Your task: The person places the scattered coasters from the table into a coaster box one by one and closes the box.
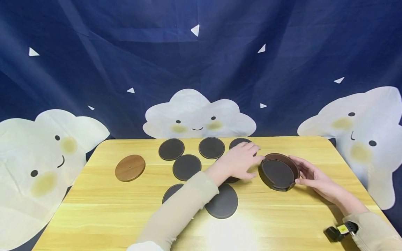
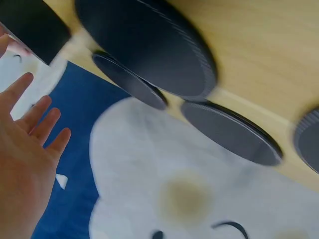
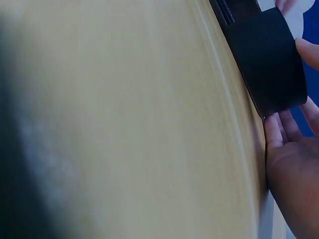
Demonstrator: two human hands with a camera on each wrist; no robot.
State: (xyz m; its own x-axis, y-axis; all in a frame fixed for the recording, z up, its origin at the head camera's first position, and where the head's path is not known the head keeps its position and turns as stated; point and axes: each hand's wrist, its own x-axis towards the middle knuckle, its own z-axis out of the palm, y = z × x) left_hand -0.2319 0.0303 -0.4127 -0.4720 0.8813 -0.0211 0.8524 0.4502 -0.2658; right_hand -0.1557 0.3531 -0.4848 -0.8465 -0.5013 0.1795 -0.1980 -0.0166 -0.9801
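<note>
A dark blue cloth point(image 1: 94, 21) hangs in soft creases behind the surface point(image 1: 103, 223), printed with small white triangles point(image 1: 195, 30) and three smiling white clouds point(image 1: 199, 104): one beyond the left edge, one behind the middle of the far edge, one beyond the right edge. The surface is pale yellow wood grain with rounded far corners, and light glares toward its near edge.

Nearest the left edge lies a reddish-brown wooden disc point(image 1: 130, 171), marked with a small dark spot. Rightward, seven dark coasters point(image 1: 187, 167) lie across the middle of the surface, flat, round and matt, rimmed with fine stitching; the left sleeve point(image 1: 182, 212) and left hand point(image 1: 243, 158) partly cover some. That hand is over the rightmost ones, its fingers loosely spread and holding nothing; whether a fingertip touches the holder beside it, I cannot tell.

Right of the middle sits the round holder point(image 1: 282, 158), its low wall brown inside and darker outside, another dark coaster point(image 1: 277, 173) lying flat within. Toward the right edge, the right hand point(image 1: 312, 177) grips the holder's outer wall, thumb nearer the near edge, fingers toward the far edge
</note>
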